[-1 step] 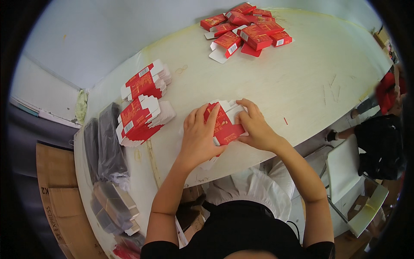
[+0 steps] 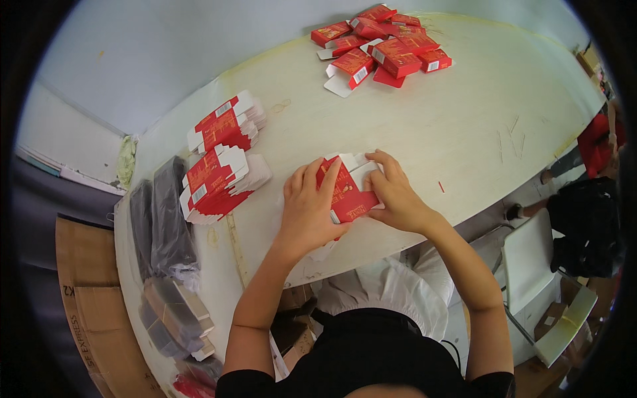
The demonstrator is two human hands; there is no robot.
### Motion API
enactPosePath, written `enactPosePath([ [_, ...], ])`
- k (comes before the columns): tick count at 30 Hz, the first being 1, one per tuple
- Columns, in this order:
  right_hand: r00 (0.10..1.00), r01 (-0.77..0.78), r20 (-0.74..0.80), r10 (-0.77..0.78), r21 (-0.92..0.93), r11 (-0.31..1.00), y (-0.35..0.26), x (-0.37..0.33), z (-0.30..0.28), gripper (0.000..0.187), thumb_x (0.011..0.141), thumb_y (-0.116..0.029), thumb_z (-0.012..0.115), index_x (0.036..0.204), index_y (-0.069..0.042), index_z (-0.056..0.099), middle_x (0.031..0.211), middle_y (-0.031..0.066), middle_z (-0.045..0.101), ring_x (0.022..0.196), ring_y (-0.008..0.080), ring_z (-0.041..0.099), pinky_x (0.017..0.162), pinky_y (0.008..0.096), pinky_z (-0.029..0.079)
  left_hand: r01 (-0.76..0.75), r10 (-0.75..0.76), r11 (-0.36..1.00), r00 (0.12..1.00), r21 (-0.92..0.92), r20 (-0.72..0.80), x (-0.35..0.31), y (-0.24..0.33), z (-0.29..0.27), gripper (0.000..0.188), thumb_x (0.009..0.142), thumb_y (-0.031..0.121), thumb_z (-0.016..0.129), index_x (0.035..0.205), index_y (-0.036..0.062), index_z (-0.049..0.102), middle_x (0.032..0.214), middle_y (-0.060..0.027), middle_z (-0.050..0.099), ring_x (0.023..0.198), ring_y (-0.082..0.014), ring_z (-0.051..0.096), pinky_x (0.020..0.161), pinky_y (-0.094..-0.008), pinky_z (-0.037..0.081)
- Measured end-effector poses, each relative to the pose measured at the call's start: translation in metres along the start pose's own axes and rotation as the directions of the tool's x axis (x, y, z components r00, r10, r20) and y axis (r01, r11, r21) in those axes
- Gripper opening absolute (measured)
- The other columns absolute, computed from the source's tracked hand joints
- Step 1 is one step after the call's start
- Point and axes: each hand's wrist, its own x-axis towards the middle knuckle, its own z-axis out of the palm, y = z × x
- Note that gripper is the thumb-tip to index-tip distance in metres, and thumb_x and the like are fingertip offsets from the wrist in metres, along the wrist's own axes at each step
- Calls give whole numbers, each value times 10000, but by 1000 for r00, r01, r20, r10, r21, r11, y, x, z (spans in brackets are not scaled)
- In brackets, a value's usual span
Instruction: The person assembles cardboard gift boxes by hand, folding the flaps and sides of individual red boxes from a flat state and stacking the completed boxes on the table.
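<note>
Near the table's front edge, a red printed carton with white flaps is between my two hands. My left hand grips its left side, thumb at the near edge and fingers over the top. Around its right side, my right hand is closed, with bent fingers at the white flaps. Part of the carton is hidden under both hands. Left of them lie two stacks of flat, unfolded red-and-white cartons, a nearer stack and a farther stack. A pile of folded red cartons sits at the far side, some with flaps hanging out.
Dark plastic-wrapped bundles and wrapped grey stacks line the table's left side. Brown cardboard leans beside it. To the right are a white chair, a black bag and part of another person.
</note>
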Motion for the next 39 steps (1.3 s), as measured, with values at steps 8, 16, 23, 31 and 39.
enactPosePath([
  [8,978,106,-199,-68,188,976,-65,-24,-42,444,661,-33,745,1021,-91,492,1371,245,307,1286,439,314,1017,479,330,-153,150,988,943,13,-298,-10,19,-32,983,528,242,818,1389,90,368,1224,-130,435,1120,-311,456,949,-474,353],
  [16,890,123,-349,295,805,581,-71,-77,-15,854,781,-161,696,1427,-48,148,1400,208,303,1284,299,360,1050,420,308,-182,120,912,975,-368,-186,-29,64,-36,953,530,129,814,1380,83,388,1105,-109,489,996,-264,550,773,-376,486],
  [23,855,143,-315,412,907,396,-78,-85,0,775,903,-383,500,1449,-37,73,1372,244,364,1261,322,405,1052,456,315,-191,131,858,979,-478,-155,-32,88,2,852,529,120,808,1300,138,447,1175,-124,417,946,-261,554,801,-420,450],
  [31,839,55,-315,444,861,506,-73,-92,10,726,910,-352,477,1447,-64,82,1330,232,404,1234,341,431,1024,475,370,-188,181,851,981,-490,-62,-29,87,6,803,530,146,801,1257,166,462,1205,-93,452,1017,-263,534,790,-420,422],
  [39,971,-158,-84,226,486,859,-58,-92,-8,700,905,-115,454,1459,24,50,1410,254,314,1320,305,336,1101,379,234,-131,155,925,987,-356,39,-33,83,25,857,507,191,786,1276,92,419,1191,-114,468,1073,-310,479,875,-444,352],
])
